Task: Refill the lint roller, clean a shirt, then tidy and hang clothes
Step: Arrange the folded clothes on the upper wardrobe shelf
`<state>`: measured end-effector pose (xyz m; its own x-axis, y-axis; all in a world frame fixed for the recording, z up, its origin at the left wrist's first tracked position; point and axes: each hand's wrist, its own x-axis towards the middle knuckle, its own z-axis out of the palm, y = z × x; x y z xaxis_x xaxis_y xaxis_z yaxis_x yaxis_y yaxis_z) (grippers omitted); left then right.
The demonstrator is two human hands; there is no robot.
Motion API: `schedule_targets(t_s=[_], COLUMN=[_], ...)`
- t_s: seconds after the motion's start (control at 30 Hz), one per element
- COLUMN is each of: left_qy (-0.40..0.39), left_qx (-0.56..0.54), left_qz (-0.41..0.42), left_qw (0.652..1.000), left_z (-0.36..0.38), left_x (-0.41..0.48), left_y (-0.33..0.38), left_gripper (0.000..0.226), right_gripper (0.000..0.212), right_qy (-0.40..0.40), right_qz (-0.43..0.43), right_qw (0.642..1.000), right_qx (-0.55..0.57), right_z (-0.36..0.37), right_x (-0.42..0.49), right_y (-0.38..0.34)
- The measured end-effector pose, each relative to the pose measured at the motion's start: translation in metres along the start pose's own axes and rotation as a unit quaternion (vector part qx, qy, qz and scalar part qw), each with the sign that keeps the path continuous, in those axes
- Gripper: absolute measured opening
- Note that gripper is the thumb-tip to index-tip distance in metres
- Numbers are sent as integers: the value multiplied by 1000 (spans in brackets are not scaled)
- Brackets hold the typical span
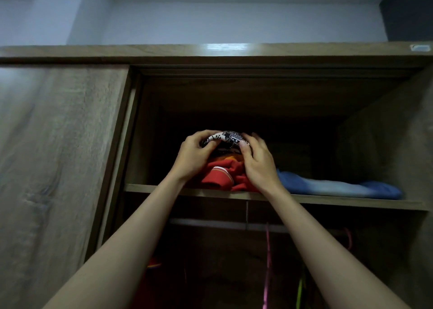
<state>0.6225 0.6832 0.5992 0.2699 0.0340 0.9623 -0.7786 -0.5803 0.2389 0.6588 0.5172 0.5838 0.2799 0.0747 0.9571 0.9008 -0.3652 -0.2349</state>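
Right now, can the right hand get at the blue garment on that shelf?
Probably yes: the blue garment lies on the same shelf just beside the right hand, nothing between them, though it must first release the patterned garment.

black-white patterned cloth (226, 138); red garment (225, 176); blue garment (339, 187).

Wooden wardrobe (61, 144), dim inside, below seemingly bluish wall (234, 20).

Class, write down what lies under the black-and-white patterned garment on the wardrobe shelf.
Under the patterned garment, gripped by the left hand and right hand, lie an orange layer and a red garment on the shelf. Hands and shadow hide the pile's sides.
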Motion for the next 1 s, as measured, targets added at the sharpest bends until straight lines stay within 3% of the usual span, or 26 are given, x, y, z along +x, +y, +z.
schedule_targets(t_s=[0.2, 0.37, 0.43, 0.57, 0.7, 0.8, 0.93, 1.0], left_qy=[86, -22, -44, -23, 46, 89, 96, 87], left_qx=[-52, 5, -11, -16, -158, -99, -97, -135], left_qz=[107, 143, 107, 30, -114, -162, -228, -264], left_qw=[989, 989, 993, 999, 980, 978, 964, 951], left_z=[5, -6, -7, 2, 9, 14, 19, 20], left_x=[-13, -28, -31, -31, -19, -17, -20, -21], left_y=[22, 25, 24, 37, 45, 46, 48, 49], left_gripper=[26, 47, 51, 25, 48, 21, 84, 100], right_gripper=[40, 38, 37, 33, 21, 27, 45, 49], right_qy=[87, 105, 98, 111, 134, 136, 82, 51], right_qz=[-105, -104, -93, -62, -24, 1, 32, 33], right_qw=[988, 981, 982, 985, 989, 989, 994, 996], right_qx=[67, 123, 133, 113, 60, 53, 66, 69], right_z=[-9, -15, -15, -13, -12, -12, -15, -17], right_x=[-13, -25, -27, -25, -25, -26, -29, -31], right_y=[-7, -7, -7, -5, -6, -8, -6, -4])
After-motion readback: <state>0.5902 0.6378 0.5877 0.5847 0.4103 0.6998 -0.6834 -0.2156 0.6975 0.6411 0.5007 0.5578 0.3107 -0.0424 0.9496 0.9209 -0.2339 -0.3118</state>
